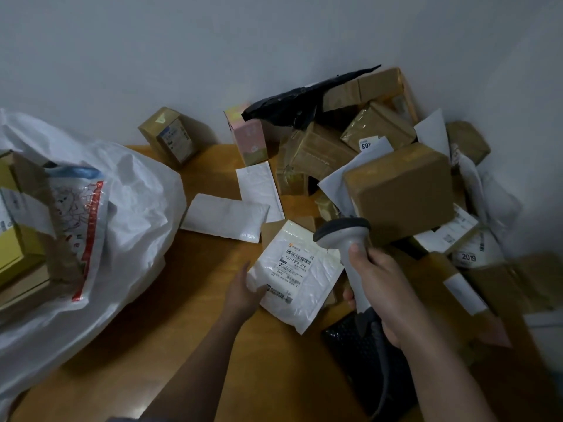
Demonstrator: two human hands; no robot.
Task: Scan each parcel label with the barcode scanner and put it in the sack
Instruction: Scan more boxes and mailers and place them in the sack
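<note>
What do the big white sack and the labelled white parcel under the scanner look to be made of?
Big white sack: looks like woven plastic, matte, with stiff angular folds. Labelled white parcel: looks like a glossy plastic bubble mailer, its crinkled surface catching highlights; padding inside is only a guess.

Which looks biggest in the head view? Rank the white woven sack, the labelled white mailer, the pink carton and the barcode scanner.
1. White woven sack, largest.
2. Labelled white mailer, held by the left hand.
3. Barcode scanner in the right hand and pink carton: alike; the scanner is nearer, so unranked.
</note>
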